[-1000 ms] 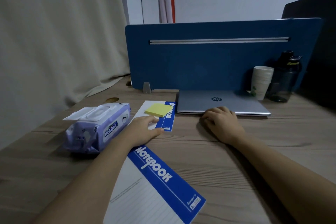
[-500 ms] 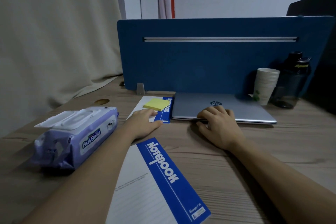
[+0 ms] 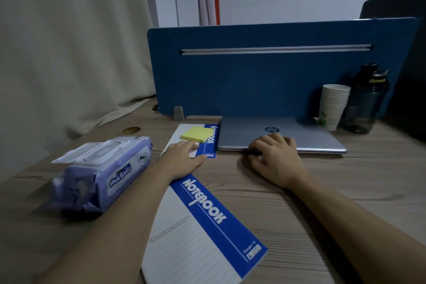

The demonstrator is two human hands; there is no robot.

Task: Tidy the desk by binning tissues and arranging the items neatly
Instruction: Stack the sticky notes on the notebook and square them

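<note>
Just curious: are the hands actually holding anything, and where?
Nothing is lifted. The left hand presses flat on the far notebook's near edge; the right hand rests its fingers on the laptop's front edge.

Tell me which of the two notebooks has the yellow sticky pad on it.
The far notebook, lying beside the closed laptop, carries the yellow sticky pad; the left hand rests on it. The near notebook carries no pad.

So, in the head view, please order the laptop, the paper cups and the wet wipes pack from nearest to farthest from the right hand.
1. The laptop: under the fingers of the right hand, at the near edge.
2. The paper cups: behind and to the right, by the blue divider.
3. The wet wipes pack: far left, beyond the left hand.
</note>
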